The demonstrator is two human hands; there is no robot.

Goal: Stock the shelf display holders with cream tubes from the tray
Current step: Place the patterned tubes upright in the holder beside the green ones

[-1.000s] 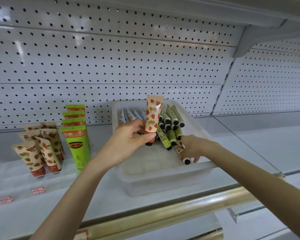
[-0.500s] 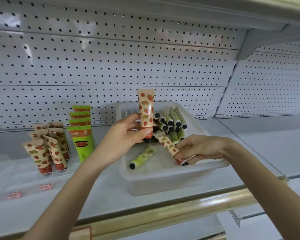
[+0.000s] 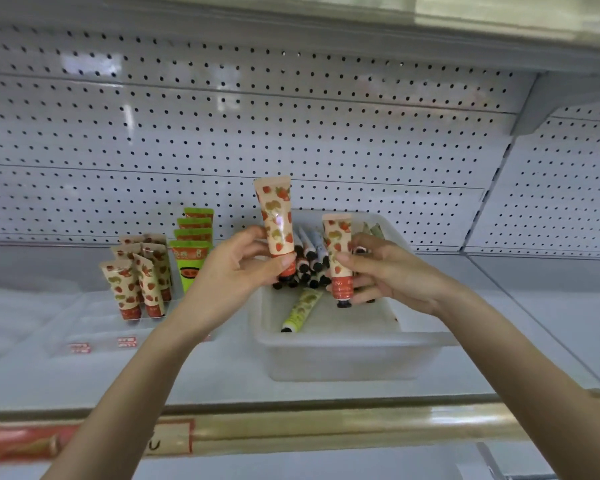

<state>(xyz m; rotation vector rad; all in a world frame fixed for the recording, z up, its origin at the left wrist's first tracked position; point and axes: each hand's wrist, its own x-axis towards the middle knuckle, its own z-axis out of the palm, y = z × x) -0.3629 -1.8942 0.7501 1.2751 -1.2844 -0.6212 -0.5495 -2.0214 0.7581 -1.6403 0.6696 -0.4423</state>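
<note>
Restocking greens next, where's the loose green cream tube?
Head view: the green cream tube lies flat in the white plastic tray, left of centre, just below the strawberry-print tube in the right hand.

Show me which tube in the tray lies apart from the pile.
The light green tube lying alone on the tray floor, black cap toward the front edge. The other loose tubes are bunched together at the back.
</note>
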